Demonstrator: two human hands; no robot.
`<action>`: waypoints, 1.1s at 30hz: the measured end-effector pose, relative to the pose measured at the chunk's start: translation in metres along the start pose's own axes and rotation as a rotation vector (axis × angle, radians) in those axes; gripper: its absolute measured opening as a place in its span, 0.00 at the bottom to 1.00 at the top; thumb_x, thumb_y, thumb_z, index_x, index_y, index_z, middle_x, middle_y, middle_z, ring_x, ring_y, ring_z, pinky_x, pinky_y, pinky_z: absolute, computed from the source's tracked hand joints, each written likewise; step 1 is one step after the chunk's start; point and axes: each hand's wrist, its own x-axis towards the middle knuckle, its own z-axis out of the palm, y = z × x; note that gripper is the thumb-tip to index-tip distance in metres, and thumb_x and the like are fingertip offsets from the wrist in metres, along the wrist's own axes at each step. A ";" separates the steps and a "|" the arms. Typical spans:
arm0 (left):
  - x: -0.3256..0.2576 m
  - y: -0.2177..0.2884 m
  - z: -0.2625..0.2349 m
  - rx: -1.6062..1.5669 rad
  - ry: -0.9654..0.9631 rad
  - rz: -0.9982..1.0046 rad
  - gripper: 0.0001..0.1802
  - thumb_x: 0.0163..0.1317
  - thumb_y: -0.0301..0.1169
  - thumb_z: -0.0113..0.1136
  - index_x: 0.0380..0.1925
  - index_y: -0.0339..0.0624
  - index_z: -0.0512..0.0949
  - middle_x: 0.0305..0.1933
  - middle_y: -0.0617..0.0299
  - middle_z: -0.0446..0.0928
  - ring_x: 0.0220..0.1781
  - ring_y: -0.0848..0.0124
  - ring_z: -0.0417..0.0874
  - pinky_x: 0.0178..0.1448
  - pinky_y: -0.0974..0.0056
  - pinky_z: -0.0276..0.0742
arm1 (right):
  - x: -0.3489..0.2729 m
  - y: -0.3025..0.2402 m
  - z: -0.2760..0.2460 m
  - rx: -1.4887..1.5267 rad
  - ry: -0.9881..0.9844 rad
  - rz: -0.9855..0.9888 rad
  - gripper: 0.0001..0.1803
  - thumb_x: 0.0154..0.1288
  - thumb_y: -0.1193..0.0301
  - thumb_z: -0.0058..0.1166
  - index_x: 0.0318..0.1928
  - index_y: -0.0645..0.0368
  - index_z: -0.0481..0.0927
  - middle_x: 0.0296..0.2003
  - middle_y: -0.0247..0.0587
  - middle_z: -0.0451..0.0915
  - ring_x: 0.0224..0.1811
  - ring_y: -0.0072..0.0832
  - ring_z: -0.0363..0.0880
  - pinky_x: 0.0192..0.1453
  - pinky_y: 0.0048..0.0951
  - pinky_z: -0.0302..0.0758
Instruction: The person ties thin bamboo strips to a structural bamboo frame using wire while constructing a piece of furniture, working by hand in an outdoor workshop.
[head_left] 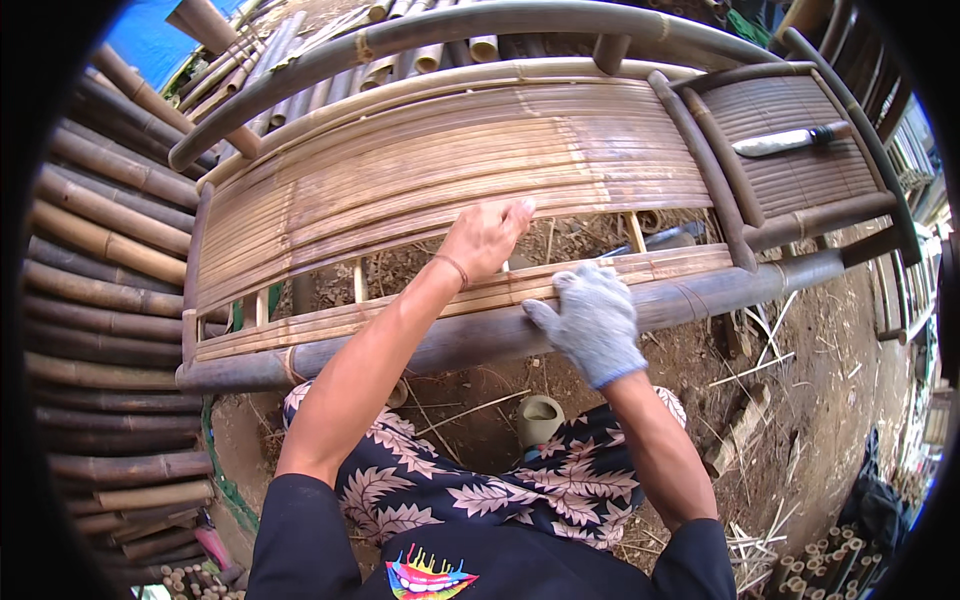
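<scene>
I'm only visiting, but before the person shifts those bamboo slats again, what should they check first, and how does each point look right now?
1. Left hand bare, on the edge of the slat panel: ok.
2. Right hand gloved, braced on the front pole: ok.
3. Knife lying on the side section, apart from both hands: ok.
4. Gap in the seat open, ground showing through: ok.
5. Slats firmly fixed: cannot tell.

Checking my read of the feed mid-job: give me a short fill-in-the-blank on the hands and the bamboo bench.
The right hand, resting on the front pole, wears a grey ____.
The left hand is ____ and touches the slats.
The knife lies on the bench's ____ end.

Missing: glove; bare; right
</scene>
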 end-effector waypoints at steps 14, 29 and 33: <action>-0.052 -0.043 0.013 0.338 -0.200 -0.211 0.23 0.75 0.51 0.44 0.45 0.52 0.85 0.45 0.52 0.85 0.52 0.49 0.82 0.58 0.43 0.64 | 0.044 0.004 -0.079 1.143 -0.127 -0.113 0.23 0.74 0.56 0.51 0.32 0.63 0.85 0.47 0.51 0.86 0.39 0.33 0.84 0.49 0.43 0.81; -0.059 -0.047 0.015 0.384 -0.049 -0.068 0.21 0.76 0.47 0.43 0.42 0.54 0.86 0.46 0.56 0.81 0.55 0.56 0.78 0.62 0.45 0.57 | -0.030 -0.008 -0.067 0.453 -0.608 -0.215 0.08 0.67 0.68 0.51 0.36 0.60 0.74 0.28 0.51 0.78 0.32 0.50 0.82 0.33 0.48 0.78; -0.063 -0.047 0.031 0.414 0.000 -0.040 0.21 0.75 0.47 0.44 0.43 0.54 0.86 0.45 0.57 0.80 0.55 0.57 0.78 0.62 0.47 0.59 | -0.060 0.041 -0.060 0.271 -0.454 -0.389 0.14 0.69 0.66 0.45 0.27 0.59 0.71 0.25 0.48 0.75 0.30 0.47 0.77 0.36 0.44 0.72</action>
